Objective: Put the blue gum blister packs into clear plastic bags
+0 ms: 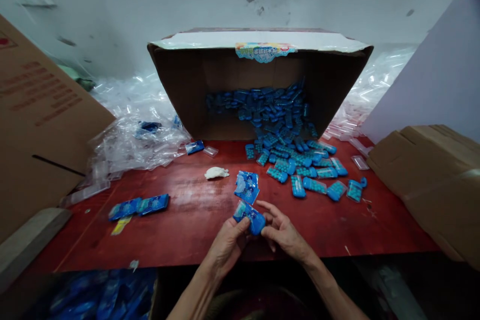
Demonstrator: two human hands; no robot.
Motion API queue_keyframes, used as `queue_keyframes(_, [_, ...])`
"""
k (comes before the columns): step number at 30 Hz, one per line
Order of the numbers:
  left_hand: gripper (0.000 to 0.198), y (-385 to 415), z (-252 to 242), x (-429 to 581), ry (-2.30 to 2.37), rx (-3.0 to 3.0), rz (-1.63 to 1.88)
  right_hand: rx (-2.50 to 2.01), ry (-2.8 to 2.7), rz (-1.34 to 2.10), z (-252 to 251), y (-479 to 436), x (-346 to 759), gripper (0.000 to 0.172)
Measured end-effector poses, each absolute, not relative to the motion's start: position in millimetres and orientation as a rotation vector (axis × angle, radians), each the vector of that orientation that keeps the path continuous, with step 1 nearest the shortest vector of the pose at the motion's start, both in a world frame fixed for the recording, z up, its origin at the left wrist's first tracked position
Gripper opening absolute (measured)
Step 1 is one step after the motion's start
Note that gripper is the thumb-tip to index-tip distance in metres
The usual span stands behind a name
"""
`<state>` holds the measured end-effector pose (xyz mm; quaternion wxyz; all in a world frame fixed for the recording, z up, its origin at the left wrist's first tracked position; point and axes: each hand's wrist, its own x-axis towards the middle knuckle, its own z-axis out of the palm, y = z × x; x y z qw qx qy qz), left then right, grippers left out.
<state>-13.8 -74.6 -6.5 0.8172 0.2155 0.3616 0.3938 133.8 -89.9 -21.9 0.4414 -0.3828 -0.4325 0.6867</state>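
My left hand (229,242) holds a small blue container (252,217) between thumb and fingers, near the table's front edge. At its right side my right hand (281,230) touches the container with thumb and fingertips, the index finger stretched out above. Just beyond lie flat blue printed cards or sleeves (246,186). Many clear cases with blue caps and turquoise beads (298,186) are spread at the right, spilling from an open carton (210,67) lying on its side. Two blue printed packs (153,204) rest at the left.
The red table (180,230) has a white crumpled piece (216,173) in the middle. Clear plastic cases (131,135) pile up at the left. Cardboard boxes stand left (41,120) and right (431,180). Blue packs (101,295) fill a container below the table.
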Motion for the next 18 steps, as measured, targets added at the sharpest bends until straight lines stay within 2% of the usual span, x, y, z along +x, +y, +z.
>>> queue_keyframes(6, [0.022,-82,-8,-9,0.845,0.461,0.907,-0.998,-1.092,1.678,-24,-92,123,0.049])
queue_keyframes(9, [0.015,-80,-5,-22,0.902,0.356,0.973,-1.081,-1.259,1.581,-21,-87,127,0.043])
queue_keyframes(12, [0.012,-70,1,-57,0.951,0.131,1.245,-1.243,-1.548,1.227,-16,-73,135,0.027])
queue_keyframes(15, [0.038,-60,7,-95,0.964,-0.023,1.447,-1.449,-1.774,0.821,-14,-54,137,0.018])
queue_keyframes(16, [0.04,-59,8,-103,0.98,-0.05,1.465,-1.528,-1.833,0.713,-16,-48,136,0.017])
queue_keyframes(18, [0.033,-60,8,-104,1.019,-0.052,1.417,-1.694,-1.944,0.532,-21,-38,128,0.014])
